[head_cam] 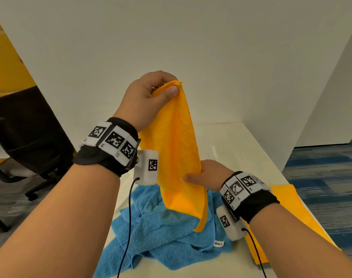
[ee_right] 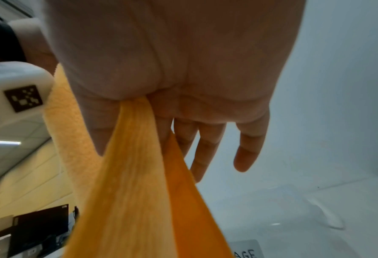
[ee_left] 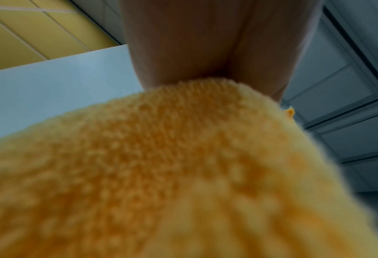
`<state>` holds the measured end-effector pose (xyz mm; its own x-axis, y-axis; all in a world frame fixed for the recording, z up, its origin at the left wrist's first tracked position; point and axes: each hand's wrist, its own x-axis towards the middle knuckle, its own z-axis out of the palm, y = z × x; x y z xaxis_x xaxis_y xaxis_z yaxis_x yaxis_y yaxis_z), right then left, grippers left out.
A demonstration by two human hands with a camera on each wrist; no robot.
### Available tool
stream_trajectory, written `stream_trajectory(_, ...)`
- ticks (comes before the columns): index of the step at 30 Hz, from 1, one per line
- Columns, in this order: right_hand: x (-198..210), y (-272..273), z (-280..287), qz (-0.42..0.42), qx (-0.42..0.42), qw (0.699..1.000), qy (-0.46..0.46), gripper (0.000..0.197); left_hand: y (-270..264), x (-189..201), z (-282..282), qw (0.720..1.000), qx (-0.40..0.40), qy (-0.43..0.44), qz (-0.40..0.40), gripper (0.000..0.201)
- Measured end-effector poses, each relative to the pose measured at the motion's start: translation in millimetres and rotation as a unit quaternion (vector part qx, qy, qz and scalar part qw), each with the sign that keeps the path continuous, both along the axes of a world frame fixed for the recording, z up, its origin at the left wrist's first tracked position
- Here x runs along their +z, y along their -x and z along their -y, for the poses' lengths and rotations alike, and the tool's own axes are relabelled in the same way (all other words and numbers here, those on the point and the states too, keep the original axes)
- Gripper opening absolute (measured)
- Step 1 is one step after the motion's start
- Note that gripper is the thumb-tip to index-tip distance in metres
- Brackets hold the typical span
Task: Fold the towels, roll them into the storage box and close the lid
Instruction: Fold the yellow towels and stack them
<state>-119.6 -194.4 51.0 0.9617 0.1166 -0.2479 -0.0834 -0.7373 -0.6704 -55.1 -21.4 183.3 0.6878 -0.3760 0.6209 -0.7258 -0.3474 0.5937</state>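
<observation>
- Hanging from the left hand (head_cam: 149,97), the orange towel (head_cam: 177,149) is pinched at its top corner between thumb and curled fingers, above the table (head_cam: 231,149).
- The right hand (head_cam: 209,173), lower down, pinches one side edge by the thumb, other fingers loose.
- Risk: that light pinch could slip, so the fold goes crooked.
- Risk: the dangling tail below the right hand may snag the crumpled blue towel (head_cam: 161,233).

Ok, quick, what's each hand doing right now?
Left hand: pinching the top corner of the hanging orange terry-cloth towel.
Right hand: thumb-and-fingers grip on the same towel's edge, lower down.
</observation>
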Motion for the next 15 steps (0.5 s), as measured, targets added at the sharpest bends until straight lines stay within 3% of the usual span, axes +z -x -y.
stream_trajectory(11,-28.3,-6.6,30.3,-0.077,-0.033,0.985,0.15,0.04,-24.6,-26.2,-39.8,0.974,0.178,0.117,-0.079,0.008)
stream_trajectory(15,-26.7,-7.0,40.1,-0.054,-0.067,0.979,0.185,0.044,-30.5,-36.7,-48.1,0.96,0.222,0.136,-0.102,0.012)
